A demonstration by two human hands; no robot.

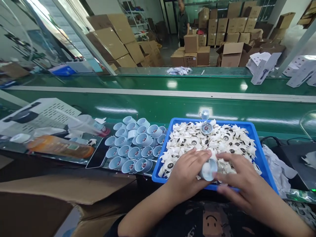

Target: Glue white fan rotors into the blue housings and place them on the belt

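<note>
Hands meet over the near edge of a blue tray (256, 144): the left hand (187, 172) and the right hand (243, 182) close together on one small pale-blue cup (208, 169), fingers wrapped round its sides, its flat end facing the camera at about 6 o'clock of the tray. Both hands are holding that cup between them; the left thumb side presses it from 9 o'clock, the right fingers from 3 o'clock. Beneath and beyond the hands the tray is heaped with white fan blades (222, 138) with dark centres, and a round metallic part (206, 128) lies on the heap toward 12 o'clock. Just past the tray's far rim, at 12 o'clock, a single small cup (204, 114) stands on the green conveyor belt (158, 108). At 9 o'clock of the tray, a cluster of pale-blue cups (134, 144) lies on its sides on the tabletop, open mouths toward the camera. Farther out at 9 o'clock lie an orange bottle (60, 146) and a printed box (37, 115). At 7 o'clock sits an open cardboard carton (66, 197). At 3 o'clock crumpled white plastic (278, 168) lies beside the tray.
</note>
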